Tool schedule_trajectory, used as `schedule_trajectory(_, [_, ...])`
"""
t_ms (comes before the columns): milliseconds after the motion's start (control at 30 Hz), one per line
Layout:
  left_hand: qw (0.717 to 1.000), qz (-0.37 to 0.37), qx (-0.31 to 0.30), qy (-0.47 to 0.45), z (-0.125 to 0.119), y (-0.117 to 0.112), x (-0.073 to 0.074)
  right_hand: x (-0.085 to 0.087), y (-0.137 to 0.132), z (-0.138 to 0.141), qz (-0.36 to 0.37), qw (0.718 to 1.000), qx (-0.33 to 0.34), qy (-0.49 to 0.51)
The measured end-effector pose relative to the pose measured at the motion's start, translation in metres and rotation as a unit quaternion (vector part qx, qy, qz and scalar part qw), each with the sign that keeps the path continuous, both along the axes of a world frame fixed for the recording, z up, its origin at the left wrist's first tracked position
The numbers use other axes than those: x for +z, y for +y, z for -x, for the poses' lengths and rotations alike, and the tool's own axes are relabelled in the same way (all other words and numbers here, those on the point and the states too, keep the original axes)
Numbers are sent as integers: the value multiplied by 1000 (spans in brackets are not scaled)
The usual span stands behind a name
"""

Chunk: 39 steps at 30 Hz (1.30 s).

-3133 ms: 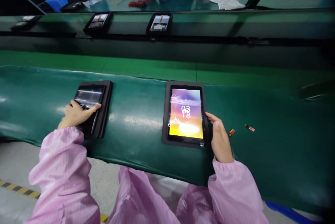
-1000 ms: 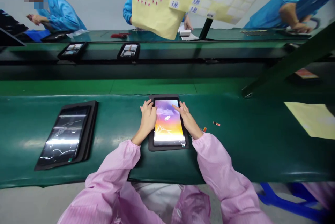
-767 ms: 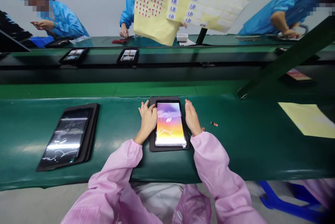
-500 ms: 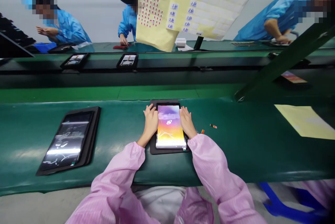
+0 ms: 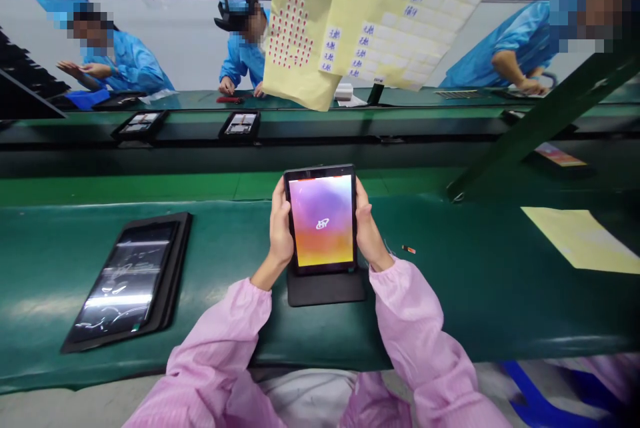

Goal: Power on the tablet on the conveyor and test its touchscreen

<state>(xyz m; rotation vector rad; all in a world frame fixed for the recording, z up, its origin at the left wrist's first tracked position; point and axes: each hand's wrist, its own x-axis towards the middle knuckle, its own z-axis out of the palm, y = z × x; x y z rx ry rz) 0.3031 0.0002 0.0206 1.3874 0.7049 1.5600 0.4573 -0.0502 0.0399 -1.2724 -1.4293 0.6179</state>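
Note:
A lit tablet (image 5: 321, 218) with a purple-to-orange screen is lifted and tilted up off its black tray (image 5: 325, 288) on the green conveyor belt (image 5: 450, 281). My left hand (image 5: 280, 231) grips the tablet's left edge. My right hand (image 5: 367, 231) grips its right edge. Both hands are closed round the tablet, and only the tray's near end shows below it. A second tablet with a dark screen (image 5: 123, 275) lies flat in its black tray on the belt to my left.
A small orange bit (image 5: 409, 249) lies on the belt right of the tray. A yellow sheet (image 5: 580, 238) lies far right; a yellow label sheet (image 5: 380, 11) hangs overhead. Two more trays (image 5: 240, 125) ride the far belt. People in blue coats (image 5: 125, 61) work opposite. A green strut (image 5: 540, 121) slants at right.
Both hands closed on the lit tablet's edges and raised it out of its tray, tilting the screen toward me. Earlier, my left hand left the dark tablet.

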Motion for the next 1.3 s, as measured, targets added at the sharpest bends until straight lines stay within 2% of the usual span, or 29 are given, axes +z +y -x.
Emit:
schedule_trajectory(133, [999, -33, -16, 5, 8, 10, 8, -13, 5, 0, -3, 997, 37, 63])
schedule_trajectory(200, [997, -54, -28, 39, 15, 14, 24, -15, -1, -10, 0, 995, 66, 77])
schedule_trajectory(267, [988, -83, -47, 125, 20, 16, 50, -11, -13, -30, 10, 995, 75, 64])
schedule_trajectory(367, [945, -113, -91, 294, 22, 16, 94, -4, -40, -73, 69, 996, -9, -52])
schedule_trajectory(433, [917, -142, -103, 358, 20, 13, 114, -9, -60, -98, 151, 972, -75, -162])
schedule_trajectory(467, [908, -161, -99, 373, 18, 10, 119, -15, -68, -107, 192, 956, -95, -203])
schedule_trajectory(567, [902, -206, -68, 374, 12, 5, 120, -41, -82, -118, 258, 926, -125, -245])
schedule_trajectory(700, [930, -203, -20, 307, 7, -1, 109, -66, -78, -113, 267, 920, -155, -243])
schedule_trajectory(833, [952, -194, 18, 237, 4, -8, 101, -71, -69, -112, 276, 920, -163, -225])
schedule_trajectory(933, [969, -178, 53, 165, 3, -11, 97, -69, -67, -116, 289, 928, -141, -190])
schedule_trajectory(1000, [980, -158, 54, 110, 3, -13, 94, -59, -67, -118, 296, 935, -115, -159])
schedule_trajectory(1067, [987, -140, 39, 62, 4, -15, 90, -38, -67, -118, 284, 948, -85, -112])
schedule_trajectory(1133, [990, -138, 21, 36, 6, -18, 87, -3, -65, -111, 233, 970, -59, -41])
schedule_trajectory(1200, [988, -152, 13, 33, 8, -21, 84, 42, -62, -93, 141, 989, -41, 25])
schedule_trajectory(1300, [983, -177, 11, 36, 10, -25, 82, 105, -52, -53, -22, 1000, -2, 6])
